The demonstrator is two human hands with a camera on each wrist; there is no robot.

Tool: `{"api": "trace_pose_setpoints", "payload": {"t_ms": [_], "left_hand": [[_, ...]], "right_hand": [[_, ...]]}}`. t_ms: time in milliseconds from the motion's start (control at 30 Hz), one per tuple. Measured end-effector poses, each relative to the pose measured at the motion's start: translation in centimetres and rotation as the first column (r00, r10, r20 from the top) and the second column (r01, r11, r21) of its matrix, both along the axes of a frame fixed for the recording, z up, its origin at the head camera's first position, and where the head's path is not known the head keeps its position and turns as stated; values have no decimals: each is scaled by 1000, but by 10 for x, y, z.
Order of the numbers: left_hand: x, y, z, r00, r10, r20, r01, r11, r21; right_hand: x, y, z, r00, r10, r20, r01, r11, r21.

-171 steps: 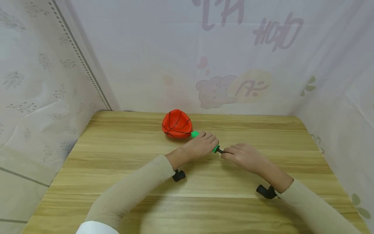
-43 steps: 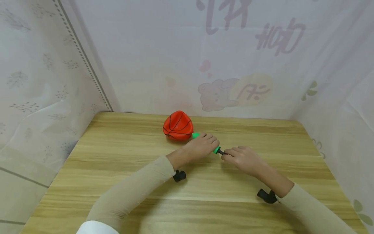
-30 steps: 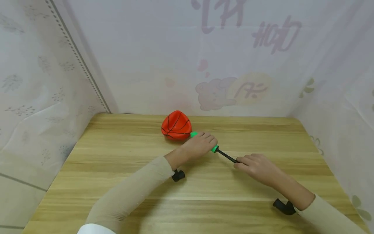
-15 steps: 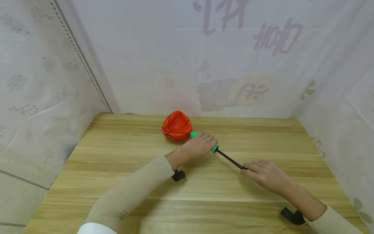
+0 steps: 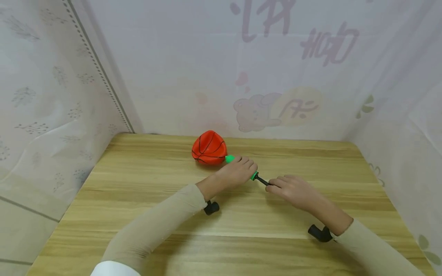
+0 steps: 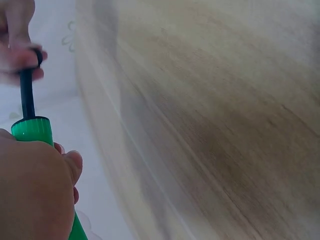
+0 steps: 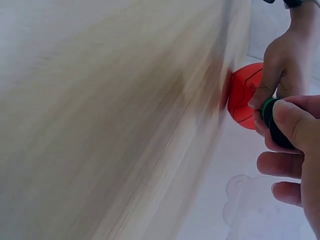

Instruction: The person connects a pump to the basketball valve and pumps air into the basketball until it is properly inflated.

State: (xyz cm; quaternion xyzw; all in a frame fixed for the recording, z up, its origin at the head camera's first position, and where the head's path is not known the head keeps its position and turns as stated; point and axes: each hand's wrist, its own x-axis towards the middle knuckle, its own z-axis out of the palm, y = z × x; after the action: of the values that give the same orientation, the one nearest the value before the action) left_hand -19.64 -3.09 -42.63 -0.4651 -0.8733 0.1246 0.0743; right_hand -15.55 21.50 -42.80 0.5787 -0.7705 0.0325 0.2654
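Note:
A red toy basketball (image 5: 208, 148) with black lines sits near the back of the table, its top caved in. Against its right side is the tip of a green hand pump (image 5: 254, 176). My left hand (image 5: 236, 172) grips the pump's barrel (image 6: 32, 130), covering most of it in the head view. A short length of black rod (image 5: 262, 180) shows between the two hands. With thumb and fingers, my right hand (image 5: 291, 191) holds the black handle (image 7: 280, 127) at the rod's end. The joint between pump and ball is too small to make out.
The wooden table (image 5: 193, 253) runs back to a printed cloth wall (image 5: 172, 76), with more cloth on both sides. Black wrist mounts (image 5: 211, 208) hang under both forearms, close above the tabletop.
My right hand first drew the handle out, lengthening the visible rod, then came back up and left, so less rod shows. The left hand and the dented ball stay nearly in place.

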Motion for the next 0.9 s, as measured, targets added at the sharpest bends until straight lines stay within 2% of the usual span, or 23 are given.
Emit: {"api": "trace_pose_setpoints", "payload": {"t_ms": [200, 400, 667, 900], "left_hand": [[2, 3, -1, 1000, 11, 1, -11, 1000, -20], [0, -3, 3, 999, 22, 35, -21, 1000, -7], [-1, -6, 4, 1000, -9, 15, 9, 1000, 9], [-2, -5, 1, 1000, -18, -1, 18, 1000, -1]], "right_hand": [[-11, -12, -4, 1000, -16, 7, 15, 1000, 16], [-11, -13, -5, 1000, -14, -6, 14, 1000, -22], [8, 8, -1, 1000, 9, -6, -9, 999, -48], [29, 30, -3, 999, -38, -9, 38, 998, -57]]}}
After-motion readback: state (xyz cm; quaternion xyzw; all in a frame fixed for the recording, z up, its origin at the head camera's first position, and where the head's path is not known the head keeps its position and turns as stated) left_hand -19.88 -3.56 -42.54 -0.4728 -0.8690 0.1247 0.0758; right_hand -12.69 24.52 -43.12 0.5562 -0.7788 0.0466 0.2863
